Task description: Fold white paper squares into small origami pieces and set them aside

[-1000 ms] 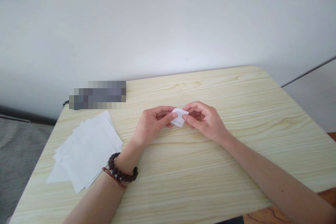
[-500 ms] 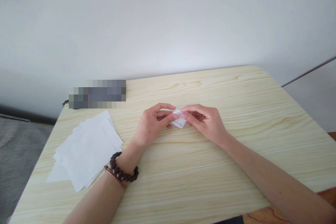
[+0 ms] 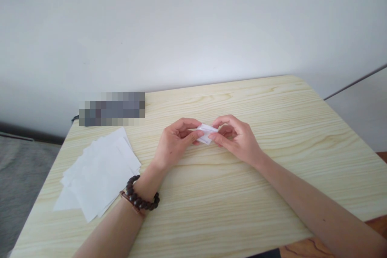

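Observation:
A small piece of folded white paper (image 3: 207,132) is held between my two hands, just over the middle of the table. My left hand (image 3: 178,139) pinches its left side, thumb on the near face and fingers behind. On the other side, my right hand (image 3: 237,137) has its thumb against the paper's right part, with the index finger arched above the upper right edge. The fingertips behind the paper are partly hidden. A dark beaded bracelet (image 3: 140,201) circles my left wrist.
Several loose white sheets of paper (image 3: 99,173) lie in a fanned pile on the left of the wood-grain table (image 3: 193,217). Behind them, near the wall (image 3: 193,28), sits a dark pixelated object (image 3: 111,109). A dark thing (image 3: 266,254) shows at the near edge.
The folded paper has tilted and shows its upper edge more widely. My right index finger has lifted slightly away from the top, while my left hand has hardly moved.

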A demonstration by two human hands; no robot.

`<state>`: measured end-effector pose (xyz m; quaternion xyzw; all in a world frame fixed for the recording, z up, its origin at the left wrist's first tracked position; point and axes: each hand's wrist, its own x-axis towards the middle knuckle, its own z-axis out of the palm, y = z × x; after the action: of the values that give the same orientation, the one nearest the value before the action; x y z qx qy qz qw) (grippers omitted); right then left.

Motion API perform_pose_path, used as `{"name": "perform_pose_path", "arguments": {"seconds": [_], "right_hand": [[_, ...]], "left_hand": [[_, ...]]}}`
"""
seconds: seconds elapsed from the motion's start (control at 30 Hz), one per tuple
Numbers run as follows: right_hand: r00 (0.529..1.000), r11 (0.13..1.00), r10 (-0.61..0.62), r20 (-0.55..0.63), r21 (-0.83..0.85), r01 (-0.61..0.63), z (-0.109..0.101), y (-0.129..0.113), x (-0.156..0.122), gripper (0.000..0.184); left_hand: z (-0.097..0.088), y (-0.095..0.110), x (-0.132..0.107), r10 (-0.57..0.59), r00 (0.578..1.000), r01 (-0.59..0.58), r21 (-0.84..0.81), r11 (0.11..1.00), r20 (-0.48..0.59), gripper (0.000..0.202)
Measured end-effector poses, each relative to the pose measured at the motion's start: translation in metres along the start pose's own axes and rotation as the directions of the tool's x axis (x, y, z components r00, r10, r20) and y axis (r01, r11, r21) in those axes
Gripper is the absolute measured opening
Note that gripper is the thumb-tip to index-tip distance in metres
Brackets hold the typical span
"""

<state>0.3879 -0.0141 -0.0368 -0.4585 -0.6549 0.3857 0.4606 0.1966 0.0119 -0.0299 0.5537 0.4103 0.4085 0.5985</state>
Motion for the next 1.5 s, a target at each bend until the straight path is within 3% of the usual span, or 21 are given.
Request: {"name": "perform_pose_path", "arguments": {"seconds": [0.1, 0.37, 0.63, 0.97, 1.23, 1.5], "right_hand": [[0.997, 0.996, 0.072, -0.020, 0.046, -0.071, 0.0008, 0.0002, -0.0005, 0.019], [0.997, 0.996, -0.073, -0.023, -0.043, 0.072, -0.0004, 0.0013, -0.0001, 0.011], [0.999, 0.994, -0.036, 0.025, -0.099, 0.039, -0.0017, -0.0005, 0.0018, 0.017], [0.993, 0.988, -0.109, 0.043, -0.108, 0.113, -0.0029, -0.0019, 0.0016, 0.012], [0.994, 0.989, 0.064, 0.088, 0.128, -0.075, -0.0019, 0.0027, 0.0013, 0.014], [0.991, 0.984, 0.124, 0.050, 0.121, -0.130, -0.0036, 0.0013, 0.0029, 0.015]], "left_hand": [[0.0001, 0.0008, -0.0005, -0.005, 1.000, 0.005, 0.054, 0.999, 0.009, 0.034], [0.0005, 0.0032, -0.0040, -0.023, 0.995, 0.010, 0.144, 0.990, 0.092, 0.031], [0.0022, 0.0051, -0.0054, 0.007, 0.996, -0.028, 0.222, 0.975, 0.093, 0.026], [0.0006, 0.0029, -0.0035, -0.032, 0.998, 0.027, 0.099, 0.995, 0.054, 0.027], [-0.0034, 0.0011, -0.0013, -0.034, 0.995, 0.037, -0.041, 0.998, 0.090, 0.023], [-0.0018, 0.0005, -0.0001, -0.014, 0.999, 0.014, -0.002, 1.000, 0.039, 0.029]]}}
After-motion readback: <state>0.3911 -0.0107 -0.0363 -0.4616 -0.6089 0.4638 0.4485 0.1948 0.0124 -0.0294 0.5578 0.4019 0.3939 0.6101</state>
